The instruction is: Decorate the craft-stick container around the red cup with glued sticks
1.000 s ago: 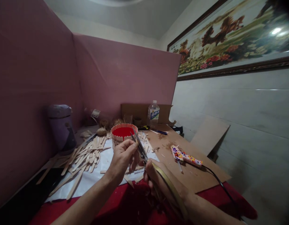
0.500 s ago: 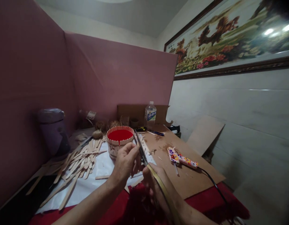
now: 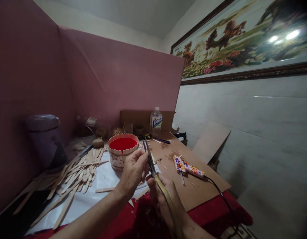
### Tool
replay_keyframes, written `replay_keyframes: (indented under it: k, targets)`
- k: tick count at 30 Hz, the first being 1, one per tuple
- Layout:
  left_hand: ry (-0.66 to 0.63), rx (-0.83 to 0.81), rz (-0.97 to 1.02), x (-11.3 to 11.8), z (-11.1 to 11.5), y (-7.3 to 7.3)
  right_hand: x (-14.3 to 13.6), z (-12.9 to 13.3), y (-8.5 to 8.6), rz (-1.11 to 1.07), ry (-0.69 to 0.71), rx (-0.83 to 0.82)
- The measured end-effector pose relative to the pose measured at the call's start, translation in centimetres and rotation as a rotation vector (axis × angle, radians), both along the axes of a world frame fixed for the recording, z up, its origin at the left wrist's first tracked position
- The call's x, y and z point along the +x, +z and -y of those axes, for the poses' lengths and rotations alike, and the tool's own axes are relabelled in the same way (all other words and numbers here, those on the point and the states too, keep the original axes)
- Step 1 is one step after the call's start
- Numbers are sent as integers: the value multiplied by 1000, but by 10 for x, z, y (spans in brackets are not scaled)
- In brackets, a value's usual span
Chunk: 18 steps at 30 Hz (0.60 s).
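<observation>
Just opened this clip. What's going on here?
A person's right hand grips scissors, blades slightly apart. The left hand is pinched beside the blades; anything it holds is too small to tell. Beyond the hands stands a round basket, red inside. Wooden sticks lie piled to the left, and a glue gun rests on cardboard to the right.

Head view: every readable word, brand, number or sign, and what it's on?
"补水…": bottle label; last character blurred, smaller print unreadable.
White tag at back left: marks too small to read.
Framed picture: small marks in upper left corner, unreadable.
</observation>
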<state>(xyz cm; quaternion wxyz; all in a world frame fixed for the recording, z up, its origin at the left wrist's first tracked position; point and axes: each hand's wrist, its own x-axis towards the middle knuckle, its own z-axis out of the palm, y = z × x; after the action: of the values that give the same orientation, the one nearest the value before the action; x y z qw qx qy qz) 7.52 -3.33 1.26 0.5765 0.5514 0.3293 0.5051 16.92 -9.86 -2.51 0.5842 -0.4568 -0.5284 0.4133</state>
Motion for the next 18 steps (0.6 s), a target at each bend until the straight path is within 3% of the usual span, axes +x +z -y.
replay_keyframes:
  k: [7, 18]
  targets:
    - [-60, -81, -8, -1, -4, 0, 8, -4, -9, 59, 82, -157]
    - [-126, -88, -42, -4, -4, -3, 4, 6, 4, -101, 132, -205]
